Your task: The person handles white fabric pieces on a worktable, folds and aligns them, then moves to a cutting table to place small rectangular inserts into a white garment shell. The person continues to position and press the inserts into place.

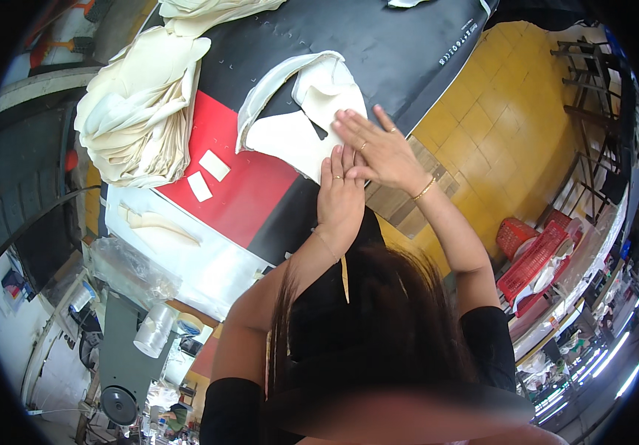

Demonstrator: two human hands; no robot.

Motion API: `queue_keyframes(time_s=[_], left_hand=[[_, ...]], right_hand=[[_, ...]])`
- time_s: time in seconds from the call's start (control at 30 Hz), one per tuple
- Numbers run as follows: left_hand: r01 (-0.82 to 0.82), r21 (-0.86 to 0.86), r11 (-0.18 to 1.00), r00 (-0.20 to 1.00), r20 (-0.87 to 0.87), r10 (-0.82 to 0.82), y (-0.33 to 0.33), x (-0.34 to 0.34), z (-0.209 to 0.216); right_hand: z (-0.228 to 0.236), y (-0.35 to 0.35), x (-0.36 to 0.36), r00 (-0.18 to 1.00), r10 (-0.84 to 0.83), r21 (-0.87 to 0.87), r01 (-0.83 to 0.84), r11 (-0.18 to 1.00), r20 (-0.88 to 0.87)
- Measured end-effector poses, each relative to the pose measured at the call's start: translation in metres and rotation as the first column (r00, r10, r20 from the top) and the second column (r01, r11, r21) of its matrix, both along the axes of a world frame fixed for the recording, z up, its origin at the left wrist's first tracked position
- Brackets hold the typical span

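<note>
A white, curved piece of soft sheet material (282,137) lies on the black and red table cover, with an arched strip along its far side and a folded flap near its middle. Its exact kind I cannot tell. My left hand (340,196) rests on its near edge, fingers stretched out. Just to the right, my right hand (386,152) lies over the flap's near side with fingers extended and the thumb apart, touching or almost touching my left fingertips. Neither hand grips anything. The part of the piece beneath my fingers is hidden.
A thick stack of cream cut pieces (137,111) stands at the left, with two small white rectangles (215,165) beside it. A sewing machine (123,348) is at lower left. Red plastic baskets (534,259) stand right, beyond the yellow tiled floor (482,126).
</note>
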State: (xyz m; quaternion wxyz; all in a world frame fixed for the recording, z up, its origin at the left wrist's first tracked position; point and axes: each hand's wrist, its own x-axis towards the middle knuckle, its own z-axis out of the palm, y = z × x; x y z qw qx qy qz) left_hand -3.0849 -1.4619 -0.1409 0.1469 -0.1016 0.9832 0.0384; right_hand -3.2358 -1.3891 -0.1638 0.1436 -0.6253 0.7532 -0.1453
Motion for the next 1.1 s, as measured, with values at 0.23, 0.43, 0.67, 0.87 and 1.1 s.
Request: queue_keyframes(time_s=[0.23,0.43,0.67,0.87,1.1], left_hand=[[-0.019,-0.045,0.999,0.999,-0.032,0.018,0.004,0.0,-0.001],[-0.018,-0.03,0.999,1.0,-0.026,0.017,0.006,0.0,-0.003],[-0.012,-0.087,0.996,0.999,-0.033,0.009,0.009,0.0,-0.006],[-0.053,-0.035,0.998,0.992,-0.114,0.049,0.009,0.0,-0.006],[-0.058,-0.032,0.998,0.993,-0.104,0.055,0.01,0.001,-0.005]], right_hand=[[0.019,0.019,-0.035,0.966,-0.254,-0.053,0.251,0.966,-0.044],[0.012,-0.016,-0.013,0.95,0.177,-0.156,-0.14,0.978,0.256],[0.003,-0.04,-0.021,0.984,0.16,-0.136,-0.148,0.979,0.077],[-0.006,-0.067,-0.032,0.993,0.114,-0.179,-0.115,0.977,-0.011],[-0.012,-0.077,-0.039,0.997,0.083,-0.213,-0.08,0.974,0.005]])
